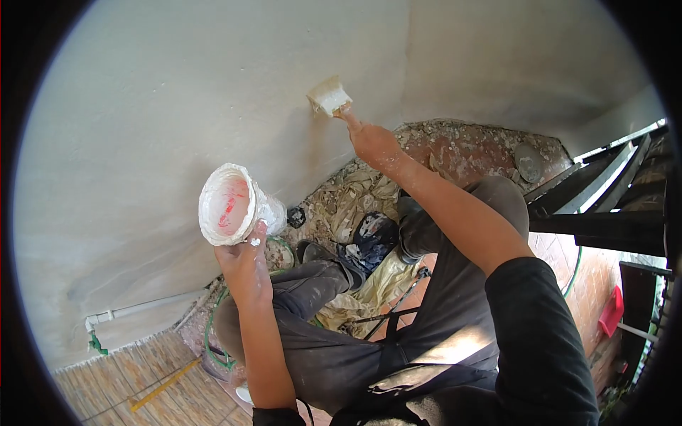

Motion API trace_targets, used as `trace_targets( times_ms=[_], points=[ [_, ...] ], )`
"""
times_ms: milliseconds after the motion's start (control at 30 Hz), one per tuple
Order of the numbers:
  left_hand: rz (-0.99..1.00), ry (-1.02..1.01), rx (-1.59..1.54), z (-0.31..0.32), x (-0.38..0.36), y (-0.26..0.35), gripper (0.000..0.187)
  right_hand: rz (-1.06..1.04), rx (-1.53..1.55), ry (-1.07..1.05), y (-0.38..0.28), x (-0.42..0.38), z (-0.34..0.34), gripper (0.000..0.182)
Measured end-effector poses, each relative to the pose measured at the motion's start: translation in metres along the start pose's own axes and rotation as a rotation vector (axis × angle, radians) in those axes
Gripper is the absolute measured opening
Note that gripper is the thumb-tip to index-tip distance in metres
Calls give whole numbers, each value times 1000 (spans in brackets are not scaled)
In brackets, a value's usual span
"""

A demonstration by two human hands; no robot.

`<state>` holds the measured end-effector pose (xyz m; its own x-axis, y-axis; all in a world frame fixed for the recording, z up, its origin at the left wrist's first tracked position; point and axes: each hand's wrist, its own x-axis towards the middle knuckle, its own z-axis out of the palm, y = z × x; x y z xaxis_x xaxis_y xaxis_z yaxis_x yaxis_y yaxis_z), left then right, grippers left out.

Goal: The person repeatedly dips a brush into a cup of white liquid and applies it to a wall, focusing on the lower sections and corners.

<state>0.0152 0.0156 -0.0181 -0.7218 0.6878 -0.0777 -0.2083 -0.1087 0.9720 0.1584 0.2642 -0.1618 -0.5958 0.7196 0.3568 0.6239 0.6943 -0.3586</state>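
My left hand [243, 259] grips a small plastic paint bucket [268, 211] by its side near the rim. White paint coats the bucket, and red streaks show on its inner wall as the mouth tilts toward me. A wide paintbrush [329, 96] is in my right hand [375, 145], fingers closed round its handle. Its pale, paint-laden bristles are at the light grey wall [177, 106], up and right of the bucket. White spatters mark both hands.
Crumpled, paint-stained sheeting [352, 192] and rubble line the wall's foot around my shoes. A white pipe with a green tap [98, 345] is low at left. Dark slatted metalwork [604, 192] stands at right, near a red dustpan [611, 312]. A green hose [210, 334] lies by my leg.
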Motion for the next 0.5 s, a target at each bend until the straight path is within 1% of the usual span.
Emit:
trace_targets(
  times_ms=[33, 67, 133, 167, 233, 267, 300, 333, 367, 433, 500],
  points=[
    [1, -1, 3, 2, 0, 0, 52, 22, 1, -56, -2, -1, -2, 53],
    [4, -6, 4, 3, -1, 0, 52, 24, 1, -51, -4, -1, -4, 53],
    [-26, 23, -4, 7, -1, 2, 56, 64, -27, -182, -7, 0, -8, 56],
    [-25, 19, -2, 7, -1, 1, 56, 69, -27, -179, -10, -2, -8, 56],
    [-30, 8, 4, 7, 1, -1, 57, 159, -1, -409, -6, -6, 3, 39],
    [-27, -1, 10, 8, 1, -2, 57, 166, 2, -401, 2, -9, 12, 39],
    [-15, -2, 9, 9, 0, -2, 57, 102, -98, -511, 15, -14, 29, 33],
    [-6, -2, 10, 9, 1, -2, 57, 37, -196, -623, 18, -14, 30, 27],
    [-8, -9, 23, 8, 2, -1, 57, 45, -185, -622, 20, -11, 32, 27],
    [-30, 16, 8, 5, 3, -1, 56, 75, 66, -309, 6, 11, -9, 22],
    [-23, 26, -4, 8, 1, 2, 56, 56, 163, -223, -2, 48, -46, 27]
  ],
)
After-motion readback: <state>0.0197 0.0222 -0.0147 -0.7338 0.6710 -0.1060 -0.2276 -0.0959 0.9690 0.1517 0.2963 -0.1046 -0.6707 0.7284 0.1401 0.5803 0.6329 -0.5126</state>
